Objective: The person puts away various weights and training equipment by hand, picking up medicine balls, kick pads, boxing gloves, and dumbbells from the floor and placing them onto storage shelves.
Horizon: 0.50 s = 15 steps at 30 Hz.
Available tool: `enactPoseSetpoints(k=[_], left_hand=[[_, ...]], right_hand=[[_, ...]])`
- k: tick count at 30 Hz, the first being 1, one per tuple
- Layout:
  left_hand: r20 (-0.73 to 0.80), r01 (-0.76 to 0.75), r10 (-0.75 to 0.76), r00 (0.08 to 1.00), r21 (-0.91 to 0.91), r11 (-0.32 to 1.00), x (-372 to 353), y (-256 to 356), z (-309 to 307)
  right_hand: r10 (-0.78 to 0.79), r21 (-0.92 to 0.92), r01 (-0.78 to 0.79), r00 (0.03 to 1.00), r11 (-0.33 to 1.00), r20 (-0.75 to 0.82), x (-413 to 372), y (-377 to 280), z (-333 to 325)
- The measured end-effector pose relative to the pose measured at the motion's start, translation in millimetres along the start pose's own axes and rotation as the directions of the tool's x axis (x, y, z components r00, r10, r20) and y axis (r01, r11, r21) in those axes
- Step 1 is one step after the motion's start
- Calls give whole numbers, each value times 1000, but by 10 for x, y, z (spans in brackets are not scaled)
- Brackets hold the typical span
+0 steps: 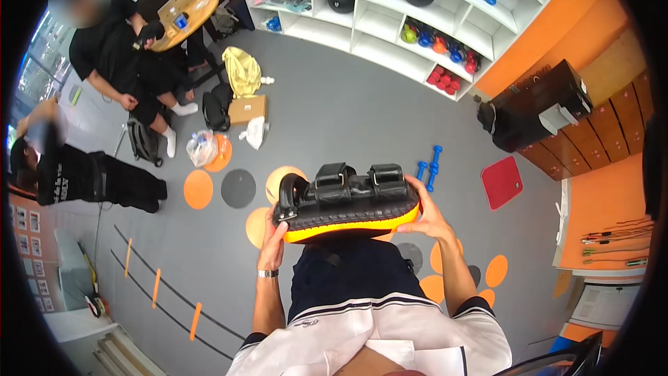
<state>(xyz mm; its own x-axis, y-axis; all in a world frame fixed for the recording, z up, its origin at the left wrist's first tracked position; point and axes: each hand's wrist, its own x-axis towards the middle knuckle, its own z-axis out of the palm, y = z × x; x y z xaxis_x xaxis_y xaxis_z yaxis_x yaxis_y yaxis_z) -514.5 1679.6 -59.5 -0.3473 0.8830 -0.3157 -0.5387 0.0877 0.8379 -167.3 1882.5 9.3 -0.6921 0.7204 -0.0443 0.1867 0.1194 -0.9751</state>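
Note:
A black and orange kick pad (348, 207) is held level in front of my waist, its strap side with two padded cuffs and a curved handle facing up and away. My left hand (273, 240) grips the pad's left end, the thumb on the near edge and the other fingers mostly hidden behind it. On the right end, my right hand (426, 212) wraps round the side with its thumb along the orange lower edge. A metal-band watch (268, 273) is on my left wrist.
White shelves (355, 28) with balls, kettlebells and dumbbells line the far wall. Blue dumbbells (434, 168) and a red mat (502, 182) lie on the floor at right. Bags and a cardboard box (248, 109) are ahead left. Two people (104, 49) stand at left near a round table (198, 21).

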Motion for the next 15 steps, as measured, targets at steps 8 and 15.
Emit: enactPoseSetpoints(k=[8, 15], left_hand=[[126, 164, -169, 978, 45, 985, 2173, 1277, 173], [154, 182, -191, 969, 74, 981, 4150, 1641, 357]], right_hand=[[-5, 142, 36, 977, 989, -214, 1756, 17, -193], [35, 230, 49, 937, 972, -348, 3415, 300, -768]])
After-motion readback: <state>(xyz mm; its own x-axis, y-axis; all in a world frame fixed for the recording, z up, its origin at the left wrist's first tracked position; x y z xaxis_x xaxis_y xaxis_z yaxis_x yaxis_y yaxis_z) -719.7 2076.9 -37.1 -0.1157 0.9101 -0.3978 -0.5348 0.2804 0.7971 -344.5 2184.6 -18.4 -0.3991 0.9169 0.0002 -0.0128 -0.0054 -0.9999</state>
